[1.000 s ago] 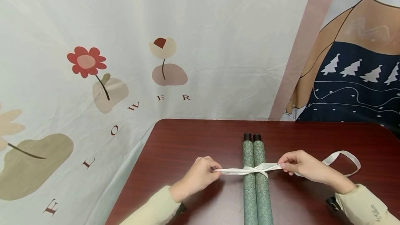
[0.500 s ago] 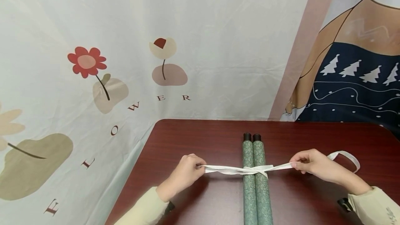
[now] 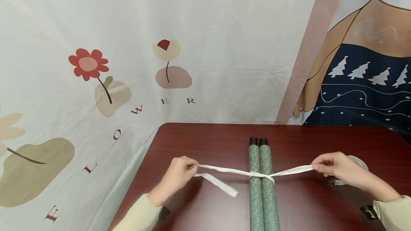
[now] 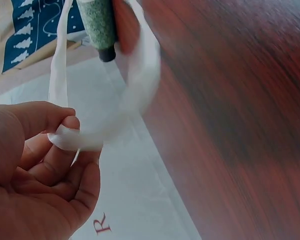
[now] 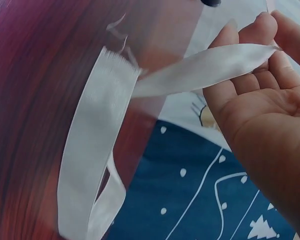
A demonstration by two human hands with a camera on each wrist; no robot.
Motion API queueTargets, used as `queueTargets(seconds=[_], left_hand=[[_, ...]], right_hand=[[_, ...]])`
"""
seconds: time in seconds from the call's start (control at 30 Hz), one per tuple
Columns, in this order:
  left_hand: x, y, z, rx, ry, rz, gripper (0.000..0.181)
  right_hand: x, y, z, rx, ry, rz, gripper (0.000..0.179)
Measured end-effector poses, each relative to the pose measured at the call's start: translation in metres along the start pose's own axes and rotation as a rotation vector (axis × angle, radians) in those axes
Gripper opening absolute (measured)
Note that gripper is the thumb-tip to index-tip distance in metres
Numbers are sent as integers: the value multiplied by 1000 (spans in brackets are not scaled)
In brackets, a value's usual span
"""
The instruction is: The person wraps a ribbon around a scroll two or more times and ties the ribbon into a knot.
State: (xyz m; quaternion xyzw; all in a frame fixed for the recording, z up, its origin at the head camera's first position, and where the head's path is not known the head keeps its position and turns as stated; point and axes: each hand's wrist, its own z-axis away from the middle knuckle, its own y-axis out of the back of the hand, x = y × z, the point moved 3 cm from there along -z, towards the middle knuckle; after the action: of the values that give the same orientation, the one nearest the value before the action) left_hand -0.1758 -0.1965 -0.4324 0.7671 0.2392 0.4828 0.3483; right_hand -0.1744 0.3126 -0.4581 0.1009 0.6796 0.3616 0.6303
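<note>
Two green patterned scroll rolls (image 3: 264, 195) with black end knobs lie side by side on the table, with a white ribbon (image 3: 224, 170) crossed around their middle. My left hand (image 3: 177, 174) pinches one length of the ribbon between thumb and finger, left of the rolls; its loose end dangles back toward them. To the right, my right hand (image 3: 340, 168) pinches the other length. Both lengths stretch out from the crossing above the tabletop. In the right wrist view the spare ribbon (image 5: 92, 145) hangs in a fold, its cut end frayed into threads.
The dark red wooden table (image 3: 205, 138) has rounded far corners. Behind it hangs a pale cloth backdrop (image 3: 237, 52) printed with flowers and letters, and with a figure in navy clothing at the right.
My hands have moved farther apart, drawing the ribbon out and narrowing the crossing on the rolls. The ribbon's left end has come loose from the crossing and now dangles. The rolls stay put.
</note>
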Motion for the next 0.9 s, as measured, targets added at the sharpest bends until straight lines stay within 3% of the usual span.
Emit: queueTargets(seconds=[0.4,0.73,0.9], left_hand=[[-26,19,4,22,104,15,5],[-57,34,6,0,253,16,7],[-65,36,7,-15,273,10,5]], right_hand=[[20,21,14,33,-116,22,20],[33,41,23,88,-234,102,32],[44,48,29,110,-279,130,35]])
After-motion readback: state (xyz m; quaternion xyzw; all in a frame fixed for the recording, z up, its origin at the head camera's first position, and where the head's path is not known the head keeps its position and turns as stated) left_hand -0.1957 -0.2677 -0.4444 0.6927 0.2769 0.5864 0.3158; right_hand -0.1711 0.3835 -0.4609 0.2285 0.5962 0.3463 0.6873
